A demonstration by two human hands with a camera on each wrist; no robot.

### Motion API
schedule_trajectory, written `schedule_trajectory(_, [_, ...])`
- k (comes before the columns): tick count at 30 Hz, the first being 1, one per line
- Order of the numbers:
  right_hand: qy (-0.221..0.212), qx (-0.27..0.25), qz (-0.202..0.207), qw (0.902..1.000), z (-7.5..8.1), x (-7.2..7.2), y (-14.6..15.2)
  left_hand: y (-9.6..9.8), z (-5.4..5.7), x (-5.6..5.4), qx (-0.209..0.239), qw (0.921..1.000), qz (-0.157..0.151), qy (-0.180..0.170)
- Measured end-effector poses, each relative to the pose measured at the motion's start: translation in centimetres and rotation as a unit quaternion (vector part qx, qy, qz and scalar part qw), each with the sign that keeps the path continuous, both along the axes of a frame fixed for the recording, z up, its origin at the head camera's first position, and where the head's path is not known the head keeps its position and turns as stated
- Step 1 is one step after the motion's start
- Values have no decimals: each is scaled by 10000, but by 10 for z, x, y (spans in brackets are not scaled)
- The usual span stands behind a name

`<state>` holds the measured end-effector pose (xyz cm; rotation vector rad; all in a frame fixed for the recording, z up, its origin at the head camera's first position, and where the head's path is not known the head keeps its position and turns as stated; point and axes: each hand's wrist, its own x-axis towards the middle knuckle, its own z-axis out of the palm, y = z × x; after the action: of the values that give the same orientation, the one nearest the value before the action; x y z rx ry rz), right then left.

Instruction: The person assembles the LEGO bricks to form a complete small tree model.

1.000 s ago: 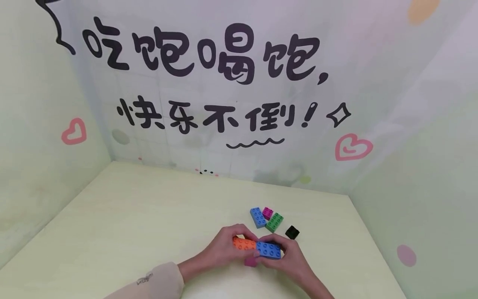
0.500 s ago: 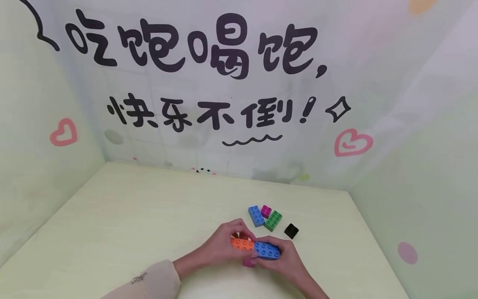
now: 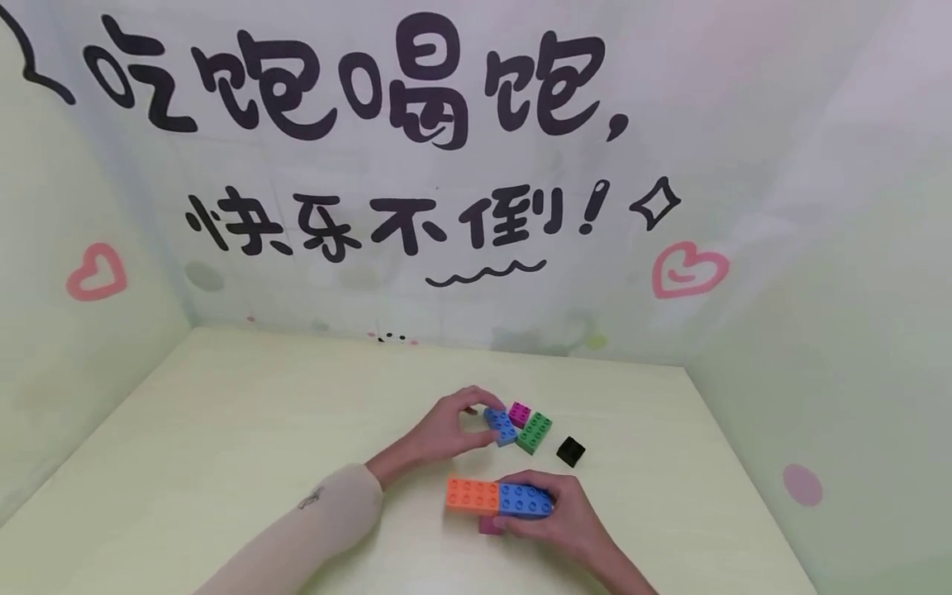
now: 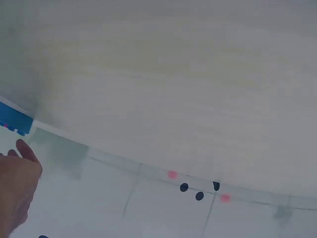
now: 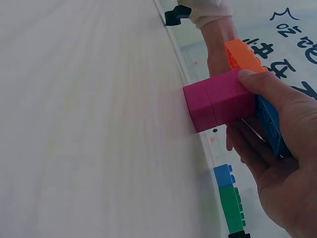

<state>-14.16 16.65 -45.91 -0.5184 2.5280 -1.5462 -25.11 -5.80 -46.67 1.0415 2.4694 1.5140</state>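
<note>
My right hand (image 3: 568, 512) grips a joined piece of building bricks. It has an orange brick (image 3: 472, 494) end to end with a blue brick (image 3: 525, 499), above a magenta stack (image 5: 218, 100). In the right wrist view my thumb presses the magenta stack beside the orange brick. My left hand (image 3: 442, 426) reaches over a loose blue brick (image 3: 501, 426) on the table, thumb and fingers apart on either side of it. In the left wrist view a small gap shows between a fingertip and the blue brick (image 4: 16, 119).
Next to the loose blue brick lie a small magenta brick (image 3: 520, 414) and a green brick (image 3: 535, 433). A black brick (image 3: 571, 451) is a little to their right. Walls printed with lettering and hearts stand around the pale table (image 3: 297, 397).
My left hand has let go of the orange brick and moved up to the loose blue brick. The right hand keeps holding the joined bricks. The head view has shifted slightly.
</note>
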Motion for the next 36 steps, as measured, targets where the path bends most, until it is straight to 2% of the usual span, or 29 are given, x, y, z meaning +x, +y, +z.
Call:
schedule_trajectory(5, [-29, 134, 38, 9999, 1, 3, -3, -1, -9, -17, -596, 9965, 357, -460])
schedule_trajectory(12, [114, 242, 84, 9996, 0, 3, -4, 0, -15, -24, -879, 9928, 283, -762])
schedule_trajectory(27, [94, 182, 82, 9998, -2, 6, -1, 1, -23, -19, -998, 9928, 267, -599])
schedule_trajectory(36, [8, 294, -28, 9996, 1, 5, 6, 0, -21, -12, -1142, 9922, 338, -371])
